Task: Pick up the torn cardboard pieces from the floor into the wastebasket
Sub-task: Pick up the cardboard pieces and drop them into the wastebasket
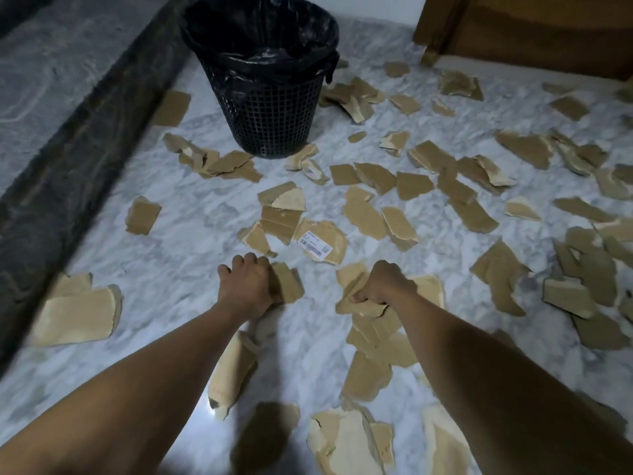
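Torn brown cardboard pieces (368,217) lie scattered over the white marble floor, most of them to the right of and in front of the wastebasket. The black mesh wastebasket (270,108), lined with a black bag, stands upright at the top centre. My left hand (248,284) is closed around a cardboard piece (289,282) low over the floor. My right hand (385,284) is closed on a bunch of cardboard pieces (356,303), with a pale one (428,289) just behind it. One piece with a white barcode label (317,243) lies just beyond my hands.
A dark stone step (68,159) runs diagonally along the left side. Wooden furniture (534,32) stands at the top right. Larger pale cardboard pieces lie at the left (78,315) and near my arms at the bottom (346,440).
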### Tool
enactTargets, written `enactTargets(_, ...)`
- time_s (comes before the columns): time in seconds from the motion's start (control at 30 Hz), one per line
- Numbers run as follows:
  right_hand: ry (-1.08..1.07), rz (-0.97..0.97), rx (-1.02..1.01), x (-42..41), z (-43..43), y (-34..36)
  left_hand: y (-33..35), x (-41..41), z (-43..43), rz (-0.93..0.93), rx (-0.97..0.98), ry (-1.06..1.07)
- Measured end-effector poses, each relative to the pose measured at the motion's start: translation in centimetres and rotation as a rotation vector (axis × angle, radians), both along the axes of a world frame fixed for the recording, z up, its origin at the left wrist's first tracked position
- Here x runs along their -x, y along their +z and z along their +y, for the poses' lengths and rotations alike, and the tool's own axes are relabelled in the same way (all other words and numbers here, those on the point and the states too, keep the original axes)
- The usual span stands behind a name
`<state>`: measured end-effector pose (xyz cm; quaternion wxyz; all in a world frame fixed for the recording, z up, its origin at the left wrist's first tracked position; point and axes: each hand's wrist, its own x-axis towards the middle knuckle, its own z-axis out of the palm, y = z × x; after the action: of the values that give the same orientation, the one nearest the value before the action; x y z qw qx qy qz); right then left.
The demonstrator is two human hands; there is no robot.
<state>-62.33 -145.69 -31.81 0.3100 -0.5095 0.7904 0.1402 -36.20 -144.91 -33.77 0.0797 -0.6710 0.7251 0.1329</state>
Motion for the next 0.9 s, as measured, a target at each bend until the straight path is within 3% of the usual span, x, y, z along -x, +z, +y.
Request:
enactTargets(0.1,0.058,-0.010,0.018,-0.5,-0.7,0.3,0.9,1.9,-0.1,0.191,-0.057,0.022)
enactTargets(0.23,-0.105,-0.271,0.085,1.2,-3.3,2.8,1.7,6.2,0.8,0.547,-0.375,-0.008)
enactTargets(0.4,-0.295,-0.208,0.131,7.8,-3.5,4.9,1.4,14.1,3.8,0.271,-0.329,-0.208)
enactTargets(0.6,-0.326,-0.100,0.109,11.6,0.9,0.7,0.6,17.7,5.0,0.178,-0.236,-0.251)
enactTargets(0.77,-0.319,-0.061,0.185,11.5,1.5,-1.6,0.1,17.7,3.7,0.241,-0.210,-0.219)
enactTargets(0.9,-0.395,-0.287,0.298,12.2,1.6,-1.7,0.2,16.5,2.2,0.561,-0.277,-0.030)
